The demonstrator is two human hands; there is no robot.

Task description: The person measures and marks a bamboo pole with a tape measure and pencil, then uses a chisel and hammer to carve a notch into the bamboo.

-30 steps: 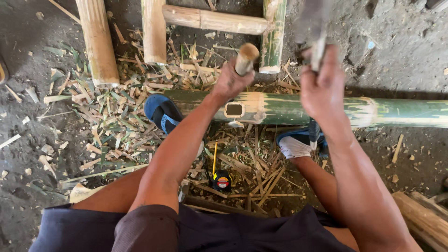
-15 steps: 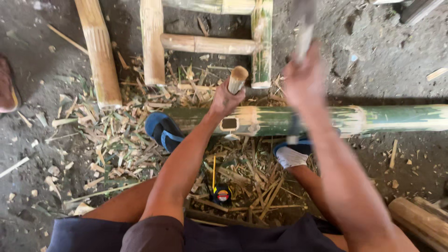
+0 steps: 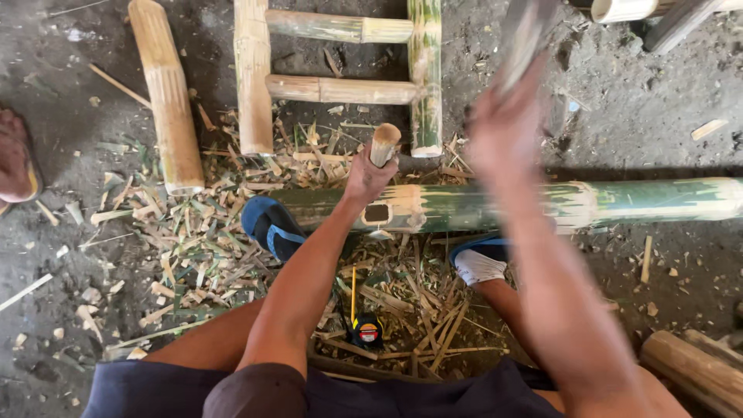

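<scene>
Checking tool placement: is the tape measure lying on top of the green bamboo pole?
No, the tape measure lies on the ground among shavings, between the person's legs, apart from the green bamboo pole.

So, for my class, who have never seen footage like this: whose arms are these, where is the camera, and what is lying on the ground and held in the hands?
The camera sits on the person's head and looks down, so the arms and legs belong to the wearer. The left hand grips a short wooden-handled tool, probably a chisel, set upright at a small rectangular hole cut in a long green bamboo pole lying across the dirt ground. The right hand is raised and blurred, gripping a striking tool too smeared to identify. Both feet in blue sandals rest by the pole. Bamboo shavings, a tape measure and a bamboo ladder-like frame lie around.
</scene>
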